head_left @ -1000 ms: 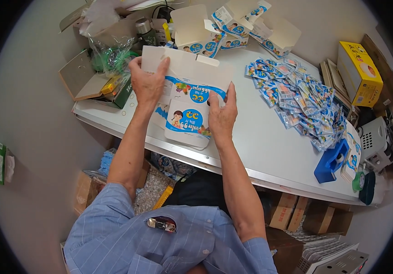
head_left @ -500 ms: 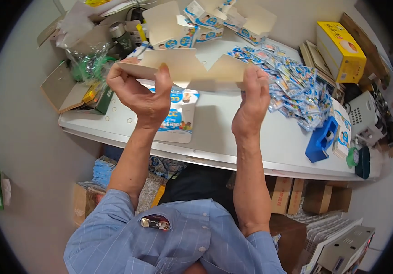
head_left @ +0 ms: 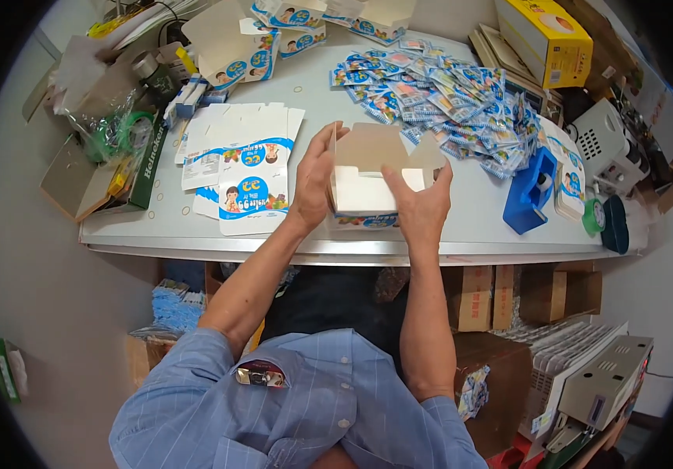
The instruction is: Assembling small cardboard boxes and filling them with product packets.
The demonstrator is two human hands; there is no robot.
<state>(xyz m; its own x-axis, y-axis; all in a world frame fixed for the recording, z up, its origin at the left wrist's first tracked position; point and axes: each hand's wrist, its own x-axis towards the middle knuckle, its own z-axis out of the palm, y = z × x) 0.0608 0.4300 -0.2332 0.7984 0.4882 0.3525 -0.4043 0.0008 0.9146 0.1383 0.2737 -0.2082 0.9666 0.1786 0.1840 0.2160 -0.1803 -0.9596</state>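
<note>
Both my hands hold a small cardboard box [head_left: 371,176] near the front edge of the white table [head_left: 461,234]. Its plain inner flaps stand open and a blue printed side faces me. My left hand [head_left: 314,181] grips the box's left side, and my right hand [head_left: 422,209] grips its right side with the thumb on a flap. Just left of my left hand lies a stack of flat unfolded cartons [head_left: 238,168], white with blue print. A heap of several small blue-and-white sachets [head_left: 446,98] is spread behind the box.
A blue tape dispenser [head_left: 530,190] stands at the right of the box. Assembled cartons [head_left: 274,35] sit at the back, a yellow box [head_left: 543,35] at back right, clutter and a green item [head_left: 129,148] at left. Cardboard boxes [head_left: 485,297] stand under the table.
My hands lifted a flat carton off the stack, raised it while opening it, and have brought it down as an opened box at the table's front edge.
</note>
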